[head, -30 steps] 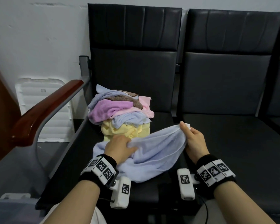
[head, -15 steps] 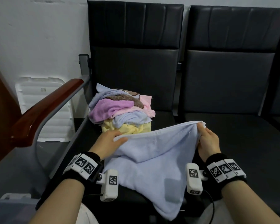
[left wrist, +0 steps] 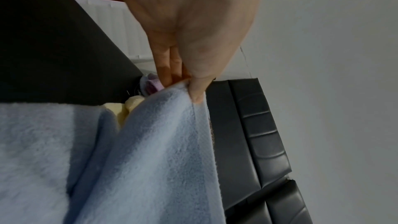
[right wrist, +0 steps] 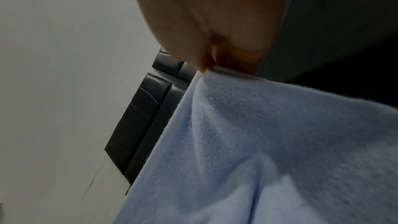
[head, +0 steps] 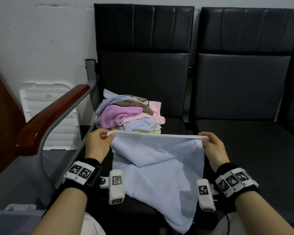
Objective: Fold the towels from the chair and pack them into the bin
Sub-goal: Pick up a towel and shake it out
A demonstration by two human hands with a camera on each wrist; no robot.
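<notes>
A light blue towel (head: 158, 168) is stretched taut along its top edge between my hands, above the front of the black chair seat (head: 174, 128). My left hand (head: 98, 141) pinches its left corner. My right hand (head: 210, 146) pinches the right corner. The rest of the towel hangs down and drapes over the seat's front edge toward my lap. In the left wrist view my thumb and fingers (left wrist: 189, 81) pinch the towel (left wrist: 150, 151); in the right wrist view my right hand (right wrist: 215, 64) likewise pinches the towel's (right wrist: 269, 142) edge. Behind the towel sits a pile of crumpled towels (head: 127, 116), purple, pink, brown, blue and yellow.
A wooden armrest (head: 54, 116) runs along the left of the chair. A second black seat (head: 244, 141) adjoins on the right. A white ribbed panel (head: 46, 107) leans against the wall. A translucent bin's edge (head: 12, 216) shows at the lower left.
My hands have moved apart and lifted, pulling the bunched blue towel out into a straight top edge. The left hand shifted from pressing on the cloth to pinching its corner.
</notes>
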